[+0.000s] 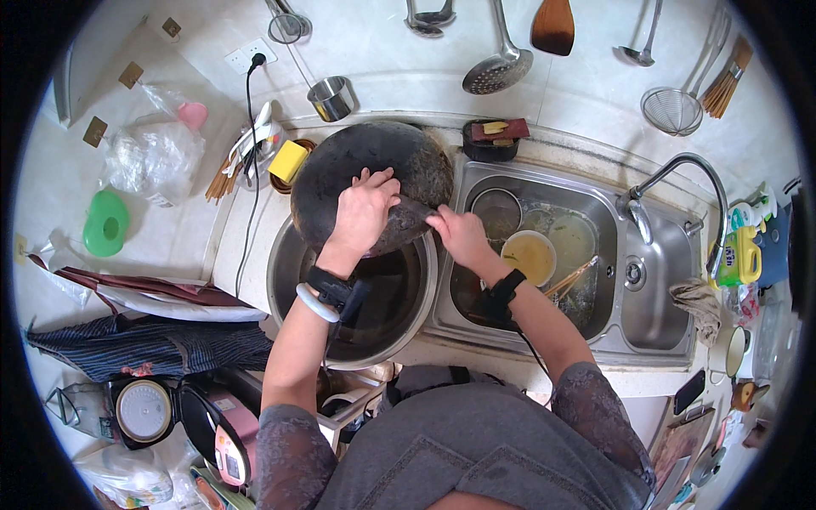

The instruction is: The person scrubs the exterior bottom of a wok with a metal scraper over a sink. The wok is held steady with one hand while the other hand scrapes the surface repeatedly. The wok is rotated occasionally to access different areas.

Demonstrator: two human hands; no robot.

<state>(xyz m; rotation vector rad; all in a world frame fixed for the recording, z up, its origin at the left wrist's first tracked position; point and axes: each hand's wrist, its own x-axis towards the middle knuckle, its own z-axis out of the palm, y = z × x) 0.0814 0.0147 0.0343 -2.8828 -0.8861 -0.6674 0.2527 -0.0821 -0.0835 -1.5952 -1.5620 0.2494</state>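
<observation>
A large black wok point(376, 143), underside up, leans tilted over the far part of a wide steel basin point(415, 331). Dark liquid shows inside the basin. My left hand point(366, 207) lies over the wok's blackened underside, its fingers against a dark, thin sheet point(411, 217). Whether that sheet is cloth or abrasive paper is unclear. The fingers of my right hand point(460, 236) pinch the sheet's right corner beside the wok's edge. Part of the sheet is hidden under my left hand.
Right of the basin, a steel double sink point(618, 280) holds a bowl of yellowish liquid point(529, 255) and chopsticks point(572, 279) in murky water. Behind the wok stand a yellow sponge point(288, 160) and a black box point(491, 148). A black power cord point(254, 166) crosses the left counter.
</observation>
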